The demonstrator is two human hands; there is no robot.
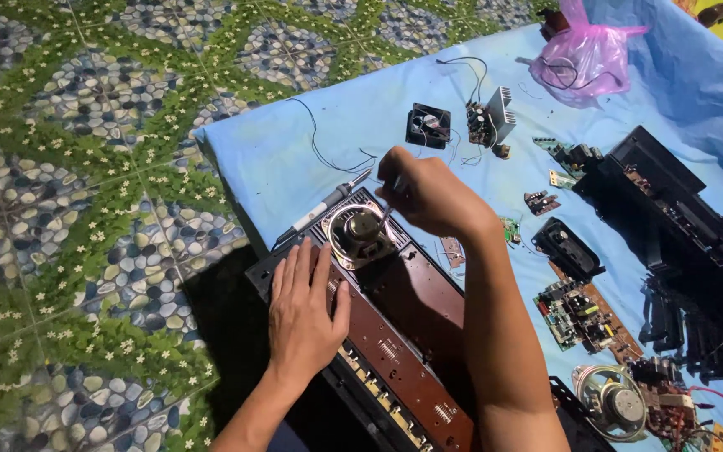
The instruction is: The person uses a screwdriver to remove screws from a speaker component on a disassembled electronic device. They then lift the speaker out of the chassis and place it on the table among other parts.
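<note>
A long black and brown speaker panel (416, 326) lies on a blue sheet, with a round speaker (360, 229) mounted at its far end. My left hand (305, 314) rests flat on the panel's near left edge, fingers together and holding nothing. My right hand (428, 194) hovers over the speaker, fingers closed on a thin metal tool (387, 214) whose tip points down at the speaker's rim. A soldering iron (325, 207) lies on the sheet just left of the speaker.
The blue sheet (278, 159) covers part of a pebble-patterned floor (85, 167). On it lie a small fan (428, 125), a heatsink board (492, 117), a green circuit board (577, 314), a loose speaker (614, 402), black casing parts (679, 226) and a pink bag (586, 54).
</note>
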